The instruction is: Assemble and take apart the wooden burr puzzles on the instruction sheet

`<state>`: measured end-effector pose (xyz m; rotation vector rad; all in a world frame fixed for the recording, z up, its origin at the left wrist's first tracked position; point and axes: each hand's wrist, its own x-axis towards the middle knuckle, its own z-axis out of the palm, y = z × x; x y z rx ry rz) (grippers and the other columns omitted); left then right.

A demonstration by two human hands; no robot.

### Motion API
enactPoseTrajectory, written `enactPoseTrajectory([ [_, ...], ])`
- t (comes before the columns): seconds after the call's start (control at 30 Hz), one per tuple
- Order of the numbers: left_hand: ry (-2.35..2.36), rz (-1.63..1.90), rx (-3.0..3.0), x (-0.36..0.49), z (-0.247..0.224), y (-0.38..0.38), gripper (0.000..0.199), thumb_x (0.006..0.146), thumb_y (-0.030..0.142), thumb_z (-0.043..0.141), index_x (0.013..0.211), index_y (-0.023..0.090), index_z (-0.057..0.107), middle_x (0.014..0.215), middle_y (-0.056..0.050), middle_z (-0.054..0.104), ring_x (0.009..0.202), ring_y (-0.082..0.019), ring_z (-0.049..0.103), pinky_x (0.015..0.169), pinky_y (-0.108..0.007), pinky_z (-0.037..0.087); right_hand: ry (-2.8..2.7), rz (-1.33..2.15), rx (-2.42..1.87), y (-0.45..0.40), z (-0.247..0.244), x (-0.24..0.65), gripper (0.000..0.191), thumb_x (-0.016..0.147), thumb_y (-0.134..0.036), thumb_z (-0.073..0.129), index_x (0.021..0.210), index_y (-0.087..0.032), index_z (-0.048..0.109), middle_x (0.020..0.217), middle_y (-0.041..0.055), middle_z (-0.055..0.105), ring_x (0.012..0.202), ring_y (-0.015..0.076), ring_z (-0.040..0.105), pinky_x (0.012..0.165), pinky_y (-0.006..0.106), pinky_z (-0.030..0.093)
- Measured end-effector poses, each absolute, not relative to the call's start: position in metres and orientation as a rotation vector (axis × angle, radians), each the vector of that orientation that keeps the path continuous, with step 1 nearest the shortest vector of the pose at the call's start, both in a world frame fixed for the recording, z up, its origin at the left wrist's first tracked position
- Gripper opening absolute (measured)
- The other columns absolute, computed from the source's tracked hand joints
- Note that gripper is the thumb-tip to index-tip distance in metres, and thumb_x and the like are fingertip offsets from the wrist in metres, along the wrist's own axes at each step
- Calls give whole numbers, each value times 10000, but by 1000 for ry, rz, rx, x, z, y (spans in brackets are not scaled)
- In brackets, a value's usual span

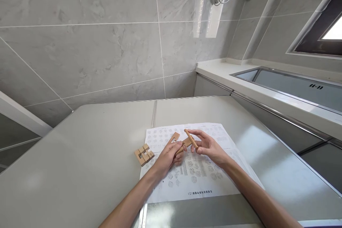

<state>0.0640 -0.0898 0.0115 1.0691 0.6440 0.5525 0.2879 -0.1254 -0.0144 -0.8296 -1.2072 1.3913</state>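
Wooden pieces [174,138] are gripped in the left hand's [173,154] closed fingers above the paper sheet [176,196]; at two o'clock, a stick [190,137] is pinched by the right hand [211,149]. Whether these are joined cannot be told. Wooden blocks [140,157] are left separate at nine o'clock.

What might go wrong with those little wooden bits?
The stick in the right hand is held mostly by fingertips, so it might slip. The left hand grips several wooden pieces together, and one could drop. The sheet lies loose-looking underneath and might slide.
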Motion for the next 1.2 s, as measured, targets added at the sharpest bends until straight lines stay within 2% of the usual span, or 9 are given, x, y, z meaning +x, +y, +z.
enactPoseTrajectory([
  [0.13, 635, 529, 1077, 61, 7, -87, 475, 966, 660, 678, 874, 206, 575, 588, 123, 245, 508, -88, 124, 496, -254, 117, -1248, 1408, -817, -127, -12, 288, 624, 784, -379, 949, 1353, -384, 694, 1661, 82, 472, 843, 209, 725, 756, 393, 547],
  [0.33, 617, 522, 1095, 60, 3, -86, 473, 968, 657, 678, 881, 203, 578, 584, 129, 236, 500, -82, 126, 483, -240, 130, -1275, 1412, -854, -127, -13, 288, 592, 808, -346, 934, 1340, -384, 678, 1683, 82, 445, 823, 193, 744, 622, 318, 516],
  [0.5, 603, 486, 1097, 61, 6, -86, 480, 974, 618, 694, 799, 210, 511, 587, 124, 251, 501, -77, 135, 480, -244, 142, -1303, 1459, -890, -128, -20, 281, 719, 729, -281, 996, 1364, -325, 660, 1326, 85, 705, 653, 140, 710, 550, 274, 498],
  [0.57, 598, 489, 1092, 62, 6, -87, 495, 975, 616, 692, 776, 219, 474, 589, 121, 258, 504, -78, 141, 483, -244, 149, -1307, 1453, -884, -127, -20, 279, 720, 743, -284, 991, 1374, -328, 646, 1333, 73, 684, 702, 137, 712, 613, 287, 536],
  [0.7, 608, 500, 1088, 65, 5, -87, 480, 980, 617, 687, 795, 217, 495, 594, 114, 275, 509, -83, 154, 486, -243, 149, -1312, 1456, -849, -127, -16, 280, 702, 769, -309, 975, 1375, -344, 622, 1415, 63, 618, 895, 175, 706, 843, 368, 584],
  [0.77, 621, 505, 1087, 66, 4, -88, 479, 986, 618, 679, 792, 214, 509, 592, 111, 281, 510, -85, 156, 486, -244, 149, -1311, 1475, -833, -127, -13, 280, 680, 791, -334, 957, 1378, -335, 615, 1375, 65, 630, 932, 193, 696, 871, 387, 581],
  [0.93, 636, 524, 1080, 67, 4, -91, 455, 987, 618, 664, 842, 190, 613, 576, 104, 289, 517, -95, 174, 491, -243, 174, -1305, 1507, -807, -126, -10, 279, 662, 802, -396, 940, 1374, -325, 614, 1247, 53, 666, 875, 191, 684, 763, 349, 565],
  [1.1, 640, 532, 1081, 68, 6, -93, 474, 986, 622, 653, 836, 172, 667, 559, 93, 307, 514, -94, 186, 494, -241, 176, -1310, 1524, -809, -126, -9, 278, 673, 797, -462, 929, 1379, -313, 627, 1110, 54, 702, 859, 221, 696, 595, 282, 476],
  [1.2, 666, 576, 1091, 68, 7, -94, 472, 987, 615, 650, 813, 176, 662, 557, 89, 319, 506, -94, 195, 494, -244, 187, -1303, 1495, -834, -126, -9, 277, 676, 802, -477, 921, 1394, -328, 630, 1273, 89, 694, 884, 233, 703, 593, 290, 483],
])
